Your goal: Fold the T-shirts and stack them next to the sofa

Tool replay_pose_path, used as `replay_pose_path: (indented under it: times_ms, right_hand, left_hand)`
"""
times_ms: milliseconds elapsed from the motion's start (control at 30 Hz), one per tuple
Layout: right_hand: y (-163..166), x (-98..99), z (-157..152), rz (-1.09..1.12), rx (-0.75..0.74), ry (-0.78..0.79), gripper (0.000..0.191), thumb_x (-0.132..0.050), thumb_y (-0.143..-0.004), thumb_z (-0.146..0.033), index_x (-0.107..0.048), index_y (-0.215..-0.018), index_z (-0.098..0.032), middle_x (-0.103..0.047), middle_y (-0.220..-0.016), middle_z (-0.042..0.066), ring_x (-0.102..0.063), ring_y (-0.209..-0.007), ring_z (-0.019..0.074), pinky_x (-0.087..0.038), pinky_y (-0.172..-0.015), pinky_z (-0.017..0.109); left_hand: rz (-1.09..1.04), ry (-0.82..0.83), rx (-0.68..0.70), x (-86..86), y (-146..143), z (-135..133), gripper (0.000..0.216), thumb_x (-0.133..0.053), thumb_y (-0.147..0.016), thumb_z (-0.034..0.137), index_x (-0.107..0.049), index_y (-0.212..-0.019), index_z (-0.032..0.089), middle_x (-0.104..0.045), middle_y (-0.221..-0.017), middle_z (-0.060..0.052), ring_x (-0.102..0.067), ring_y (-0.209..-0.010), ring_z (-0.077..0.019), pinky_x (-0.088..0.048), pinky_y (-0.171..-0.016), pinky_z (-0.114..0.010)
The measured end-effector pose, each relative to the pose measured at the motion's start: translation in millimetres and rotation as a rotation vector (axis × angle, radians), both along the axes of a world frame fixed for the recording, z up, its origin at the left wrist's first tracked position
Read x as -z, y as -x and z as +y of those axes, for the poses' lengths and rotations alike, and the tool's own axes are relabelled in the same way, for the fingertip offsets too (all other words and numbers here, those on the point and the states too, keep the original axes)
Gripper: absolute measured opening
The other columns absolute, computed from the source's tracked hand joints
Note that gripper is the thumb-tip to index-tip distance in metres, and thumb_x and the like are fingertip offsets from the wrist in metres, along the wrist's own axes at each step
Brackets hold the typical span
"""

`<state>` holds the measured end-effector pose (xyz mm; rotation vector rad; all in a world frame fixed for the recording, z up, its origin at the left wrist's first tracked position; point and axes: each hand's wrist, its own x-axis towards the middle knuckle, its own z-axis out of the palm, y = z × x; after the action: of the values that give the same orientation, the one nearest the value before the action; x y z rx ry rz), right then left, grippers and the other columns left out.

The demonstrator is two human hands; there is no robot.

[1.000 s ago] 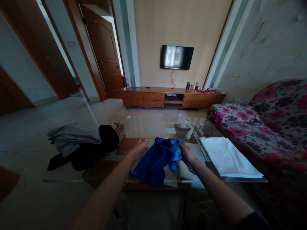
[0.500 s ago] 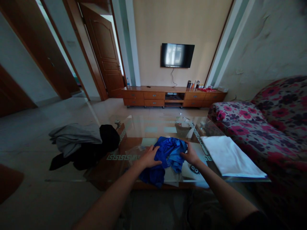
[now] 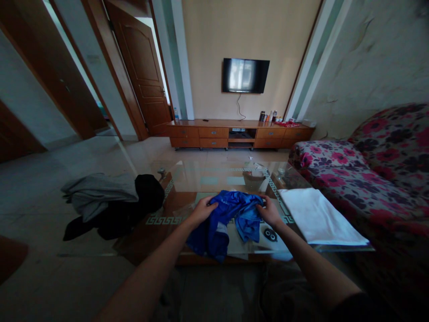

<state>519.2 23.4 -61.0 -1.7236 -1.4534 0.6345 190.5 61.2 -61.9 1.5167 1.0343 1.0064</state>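
Note:
A crumpled blue garment [image 3: 217,228] of shiny cloth spreads over the near part of the glass coffee table [image 3: 157,232]; its exact kind is hidden by the folds. My left hand [image 3: 203,210] pinches its upper left edge, and my right hand [image 3: 268,210] grips the opposite edge on the right. Between the hands the cloth sags in loose folds, and a lower part lies toward the table's front edge. Close to my right wrist is a dark round item with two white rings [image 3: 270,235]. A folded white cloth [image 3: 321,217] lies flat on the table's right side.
Grey and black clothes [image 3: 107,201] are heaped at the table's left end. To the right stands a flowered sofa [image 3: 351,179]. Against the far wall is a low wooden cabinet [image 3: 214,134] with bottles on it, beneath a television [image 3: 246,75].
My left hand has gone from lying spread on the garment to pinching its left edge. The cloth is now drawn wider between both hands, showing a pale patch.

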Motion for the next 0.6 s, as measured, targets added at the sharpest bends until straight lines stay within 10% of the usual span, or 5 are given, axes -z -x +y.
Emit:
replay_pose_path:
  times_ms: [167,600]
  right_hand:
    - [-6.9,7.4,4.8,-0.065,0.077,-0.027,0.049,-0.056,-0.083,-0.024,-0.053,-0.131,-0.020,-0.069,-0.102,0.008,-0.067,-0.082,0.0196,-0.054,-0.076,0.031]
    - [-17.3,-4.0,6.4,-0.193,0.193,-0.162,0.044,-0.053,-0.076,-0.019,-0.065,-0.117,-0.015,-0.063,-0.115,0.014,-0.061,-0.110,0.0269,-0.048,-0.100,0.041]
  left_hand:
    - [-0.352,0.183,-0.248,6.1,2.8,8.9,0.045,-0.080,-0.073,0.031,-0.067,-0.114,0.019,-0.075,-0.102,-0.008,-0.071,-0.087,-0.0203,-0.056,-0.082,-0.032]
    - [-0.305,0.348,-0.593,-6.1,33.6,20.0,0.064,-0.074,-0.077,0.023,-0.053,-0.138,0.019,-0.072,-0.110,-0.011,-0.073,-0.091,-0.0206,-0.058,-0.084,-0.035]
